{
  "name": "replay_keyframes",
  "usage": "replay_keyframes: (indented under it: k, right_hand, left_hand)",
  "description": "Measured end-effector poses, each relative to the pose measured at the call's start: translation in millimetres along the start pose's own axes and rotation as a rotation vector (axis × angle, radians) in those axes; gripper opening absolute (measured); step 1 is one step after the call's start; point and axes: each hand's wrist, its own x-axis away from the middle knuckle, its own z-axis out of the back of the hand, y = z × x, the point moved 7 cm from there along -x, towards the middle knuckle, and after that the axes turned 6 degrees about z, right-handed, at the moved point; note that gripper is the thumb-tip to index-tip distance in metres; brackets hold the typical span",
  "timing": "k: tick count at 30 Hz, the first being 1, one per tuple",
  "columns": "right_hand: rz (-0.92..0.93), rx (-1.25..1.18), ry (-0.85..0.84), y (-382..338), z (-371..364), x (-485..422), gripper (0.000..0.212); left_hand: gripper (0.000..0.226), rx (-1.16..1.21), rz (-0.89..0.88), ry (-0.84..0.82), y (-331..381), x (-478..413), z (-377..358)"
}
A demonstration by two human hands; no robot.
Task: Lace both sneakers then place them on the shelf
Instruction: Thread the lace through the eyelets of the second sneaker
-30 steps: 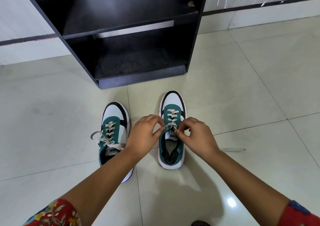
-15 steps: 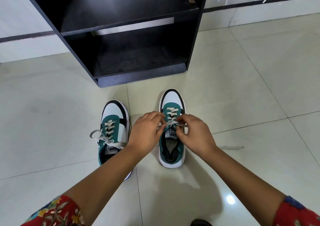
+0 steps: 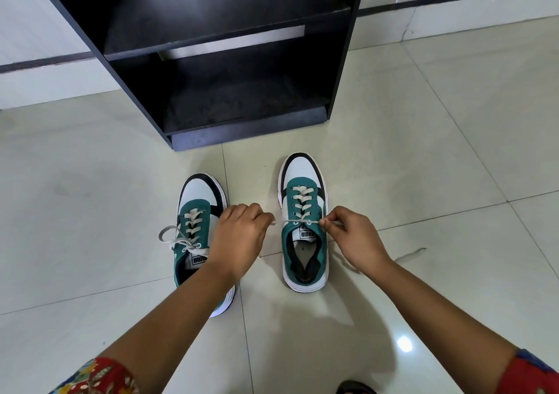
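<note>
Both hands have drawn apart. A second ago they met over the tongue of the right green-and-white sneaker [image 3: 304,221]; now the left hand [image 3: 239,236] sits out to the left of it and the right hand [image 3: 355,236] to the right. The pale flat lace [image 3: 298,221], pinched at each end, has gone from slack to stretched straight across the top eyelets.

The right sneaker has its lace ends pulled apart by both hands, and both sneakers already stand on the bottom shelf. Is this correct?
Not quite. The head view shows both hands, left hand and right hand, pulling the right sneaker lace ends apart, but both it and the left sneaker stand on the tiled floor before the black shelf.
</note>
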Motion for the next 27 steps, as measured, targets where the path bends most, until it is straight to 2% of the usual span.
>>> replay_keyframes:
  k: [10, 14, 16, 19, 22, 27]
  right_hand:
    - [-0.063, -0.103, -0.048, 7, 3, 1, 0.016]
    - [-0.090, -0.125, -0.067, 8, 1, 2, 0.017]
    - [-0.095, -0.118, -0.086, 9, 0, 1, 0.018]
    - [-0.070, -0.058, -0.120, 8, -2, -1, 0.017]
    - [-0.035, 0.007, -0.127, 6, -2, 0, 0.016]
    - [-0.087, -0.042, -0.130, 9, -2, 1, 0.018]
  left_hand:
    - [0.021, -0.031, -0.021, -0.064, 4, 1, -4]
    - [0.022, -0.041, 0.021, -0.096, 0, 0, -6]
    - [0.014, -0.011, 0.039, -0.096, 0, 0, -7]
    - [0.027, 0.088, 0.111, -0.126, -4, 3, -11]
    - [0.025, 0.226, 0.196, -0.208, -8, 4, -15]
    - [0.026, 0.221, 0.193, -0.258, -7, 1, -16]
